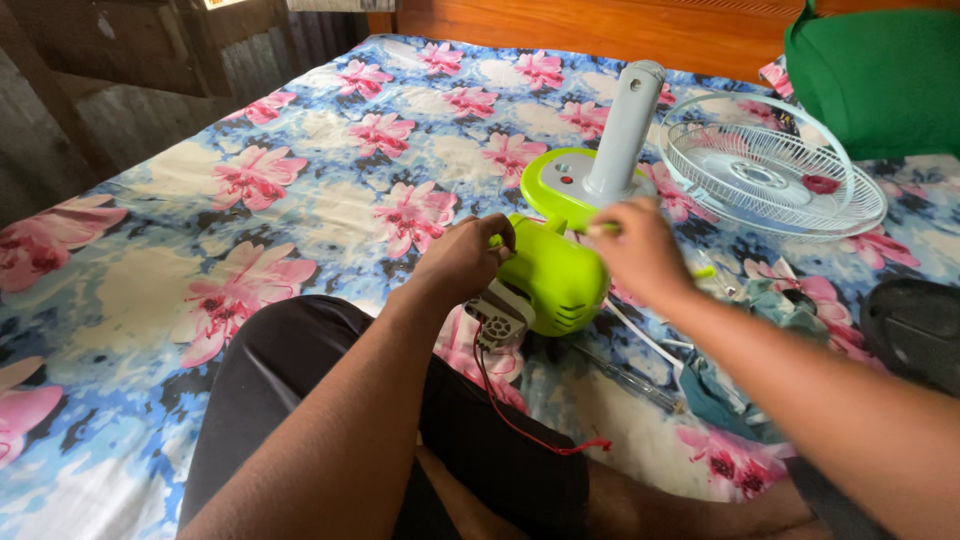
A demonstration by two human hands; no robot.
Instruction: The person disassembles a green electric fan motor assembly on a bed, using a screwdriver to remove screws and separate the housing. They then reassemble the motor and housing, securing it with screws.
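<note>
The left hand (465, 262) is closed around the green motor housing (550, 280), which lies near the middle of the flowered bed sheet (300, 190), just in front of the person's knee. The right hand (640, 250) pinches a thin green tool (590, 229) above the housing. Directly behind stands the fan base (590, 170) with its grey post, and the pale fan grille (770, 165) lies toward the far right corner, beside a green cushion (880, 70). A red wire (520, 425) hangs from the housing over the black shorts (300, 400).
</note>
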